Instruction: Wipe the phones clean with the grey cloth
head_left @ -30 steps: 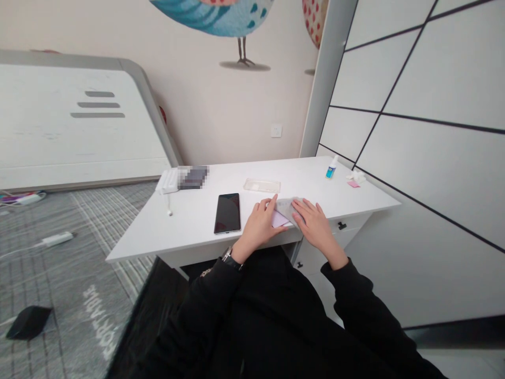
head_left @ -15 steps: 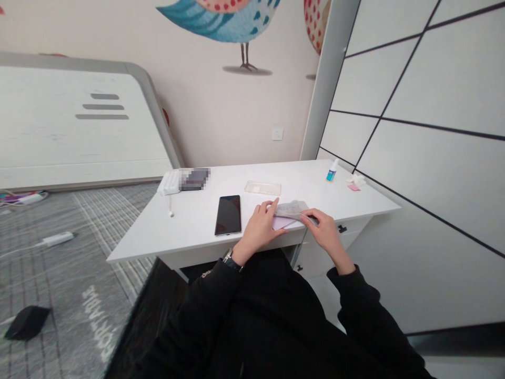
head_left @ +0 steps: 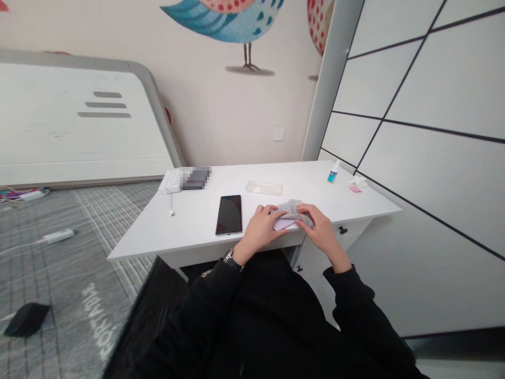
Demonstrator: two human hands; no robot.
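**Grey cloth (head_left: pixel 291 208) bunched between both hands at the desk's near edge**

From my remote feed: the grey cloth sits on the white desk (head_left: pixel 189 221), near the front edge and right of centre. It is crumpled up, not flat. A pale purple sheet (head_left: pixel 282 224) pokes out under it, touching it. I can't tell if they are one piece.

Left hand (head_left: pixel 258 229): fingers curled, tips on the cloth's left side, pinching it against the purple sheet. There is a watch (head_left: pixel 228 258) on that wrist. Right hand (head_left: pixel 319 229): fingers bent over the cloth's right side and closed on it, with the knuckles up. The two hands are near each other, with only the cloth between them. Both sleeves are black.

Around them I see:
- A black phone (head_left: pixel 229 214) lies flat, screen up, just left of the left hand and not touching it.
- A clear case (head_left: pixel 263 188) lies behind the cloth, apart from it.
- A small blue-and-white bottle (head_left: pixel 333 172) stands upright at the far right of the desk.
- A white wad on a pink slip (head_left: pixel 356 182) is beside the bottle.
- A white box (head_left: pixel 170 181) is at the far left corner, next to a blurred patch.
- A drawer knob (head_left: pixel 343 230) shows below the desk edge, under the right hand.

On the striped floor to the left, a white charger (head_left: pixel 57 235) and a black object (head_left: pixel 26 319) lie well apart.
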